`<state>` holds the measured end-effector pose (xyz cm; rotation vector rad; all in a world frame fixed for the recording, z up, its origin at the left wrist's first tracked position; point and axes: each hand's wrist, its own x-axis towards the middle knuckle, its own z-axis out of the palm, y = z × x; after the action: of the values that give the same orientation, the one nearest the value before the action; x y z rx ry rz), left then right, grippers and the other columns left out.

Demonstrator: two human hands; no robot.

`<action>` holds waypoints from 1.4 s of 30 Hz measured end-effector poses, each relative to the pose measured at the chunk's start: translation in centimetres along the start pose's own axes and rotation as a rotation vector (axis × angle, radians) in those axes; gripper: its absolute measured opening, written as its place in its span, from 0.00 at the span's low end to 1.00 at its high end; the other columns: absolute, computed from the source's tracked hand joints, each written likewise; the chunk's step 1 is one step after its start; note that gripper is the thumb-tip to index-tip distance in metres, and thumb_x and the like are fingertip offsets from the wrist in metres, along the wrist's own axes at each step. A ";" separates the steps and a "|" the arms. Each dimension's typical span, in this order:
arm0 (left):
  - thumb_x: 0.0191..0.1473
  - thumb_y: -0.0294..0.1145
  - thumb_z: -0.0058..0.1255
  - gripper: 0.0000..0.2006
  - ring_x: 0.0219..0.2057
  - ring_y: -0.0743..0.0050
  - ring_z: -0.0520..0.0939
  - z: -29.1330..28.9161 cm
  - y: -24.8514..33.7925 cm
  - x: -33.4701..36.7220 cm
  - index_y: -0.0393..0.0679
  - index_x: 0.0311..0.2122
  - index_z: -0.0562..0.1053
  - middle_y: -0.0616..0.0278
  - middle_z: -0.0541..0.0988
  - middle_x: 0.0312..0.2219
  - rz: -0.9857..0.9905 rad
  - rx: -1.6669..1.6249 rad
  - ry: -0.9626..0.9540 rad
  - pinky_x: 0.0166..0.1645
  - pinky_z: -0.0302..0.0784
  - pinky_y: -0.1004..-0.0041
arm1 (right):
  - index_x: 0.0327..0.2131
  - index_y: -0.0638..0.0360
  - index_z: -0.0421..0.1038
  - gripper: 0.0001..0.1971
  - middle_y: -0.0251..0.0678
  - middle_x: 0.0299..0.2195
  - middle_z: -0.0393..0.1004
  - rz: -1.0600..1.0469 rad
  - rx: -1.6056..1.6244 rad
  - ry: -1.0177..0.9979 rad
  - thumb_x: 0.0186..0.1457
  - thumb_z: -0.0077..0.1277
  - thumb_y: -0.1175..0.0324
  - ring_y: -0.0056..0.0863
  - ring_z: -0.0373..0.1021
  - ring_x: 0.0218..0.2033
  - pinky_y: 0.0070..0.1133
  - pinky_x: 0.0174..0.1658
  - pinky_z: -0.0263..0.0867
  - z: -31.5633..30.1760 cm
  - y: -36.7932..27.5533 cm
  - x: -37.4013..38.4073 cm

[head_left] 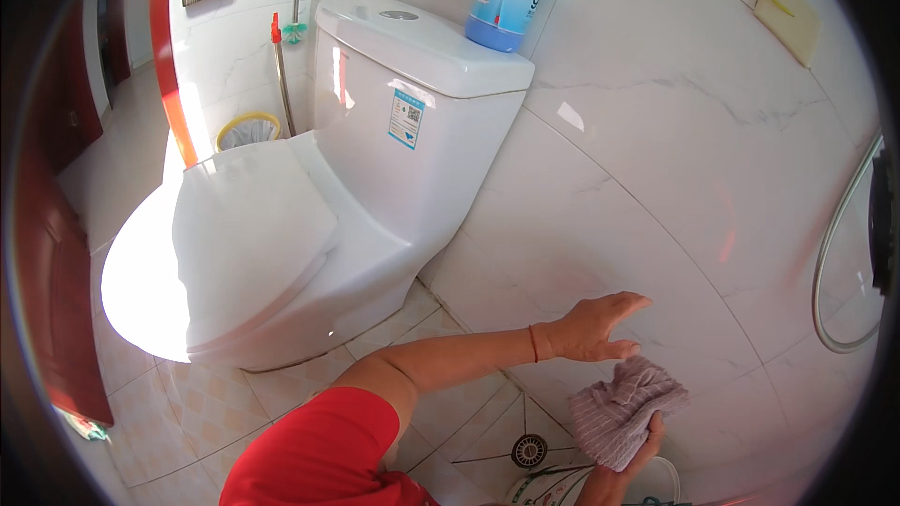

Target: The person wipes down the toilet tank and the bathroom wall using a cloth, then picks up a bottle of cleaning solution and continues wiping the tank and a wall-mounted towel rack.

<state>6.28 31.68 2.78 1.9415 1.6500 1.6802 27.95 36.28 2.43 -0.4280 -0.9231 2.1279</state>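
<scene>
Cloth (626, 412) looks crumpled, mauve with pale stripes.

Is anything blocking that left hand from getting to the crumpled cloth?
No, nothing visible does. In the picture, the left hand is just above the cloth, so close I can't tell whether they touch. The right hand grips the cloth's lower right side.

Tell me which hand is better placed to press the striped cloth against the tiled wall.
Probably the right hand: it grips the striped cloth, which shows in front of the tiled wall. The left hand is open, not gripping it.
</scene>
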 end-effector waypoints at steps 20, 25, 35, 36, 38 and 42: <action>0.42 0.13 0.53 0.19 0.43 0.61 0.76 -16.9 14.7 -3.8 0.38 0.43 0.73 0.58 0.76 0.40 0.455 0.286 1.520 0.48 0.67 0.70 | 0.42 0.69 0.66 0.17 0.48 0.43 0.69 -0.772 -0.344 -0.308 0.58 0.38 0.63 0.39 0.65 0.48 0.31 0.57 0.57 6.0 -5.9 6.2; 0.45 0.19 0.50 0.17 0.43 0.55 0.76 -29.4 17.7 -1.9 0.36 0.44 0.70 0.50 0.74 0.44 0.456 0.673 1.620 0.46 0.71 0.70 | 0.40 0.69 0.68 0.15 0.45 0.39 0.72 -0.804 -0.416 -0.331 0.57 0.40 0.66 0.35 0.67 0.44 0.31 0.54 0.58 5.6 -5.9 5.4; 0.40 0.51 0.50 0.25 0.44 0.55 0.76 -36.3 10.3 2.4 0.48 0.44 0.74 0.52 0.77 0.40 -0.858 1.342 0.374 0.48 0.69 0.64 | 0.40 0.65 0.69 0.17 0.41 0.37 0.73 -0.560 -0.657 -0.428 0.52 0.46 0.61 0.30 0.70 0.38 0.29 0.50 0.62 8.3 -3.8 3.9; 0.40 0.51 0.50 0.26 0.44 0.55 0.76 -36.2 10.5 2.1 0.47 0.44 0.75 0.52 0.77 0.40 -0.791 1.368 0.365 0.49 0.69 0.64 | 0.41 0.65 0.68 0.18 0.41 0.38 0.73 -0.531 -0.612 -0.447 0.52 0.46 0.61 0.30 0.70 0.38 0.28 0.50 0.62 8.8 -3.2 3.8; 0.40 0.52 0.50 0.26 0.41 0.54 0.77 -37.2 10.4 1.3 0.44 0.41 0.75 0.50 0.78 0.36 -0.622 1.411 0.326 0.46 0.71 0.64 | 0.46 0.66 0.65 0.20 0.44 0.41 0.71 -0.439 -0.549 -0.503 0.52 0.46 0.62 0.30 0.71 0.38 0.28 0.49 0.64 9.1 -1.8 4.7; 0.38 0.52 0.50 0.25 0.36 0.54 0.78 -36.9 13.1 3.2 0.42 0.36 0.76 0.51 0.78 0.32 -0.719 1.348 0.050 0.41 0.71 0.64 | 0.50 0.67 0.61 0.24 0.45 0.44 0.70 -0.298 -0.599 -0.416 0.52 0.49 0.63 0.30 0.71 0.39 0.29 0.51 0.63 13.7 1.2 8.1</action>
<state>-13.53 8.79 27.83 1.0684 3.3466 0.2406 14.40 35.38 10.91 -0.1155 -1.7584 1.6650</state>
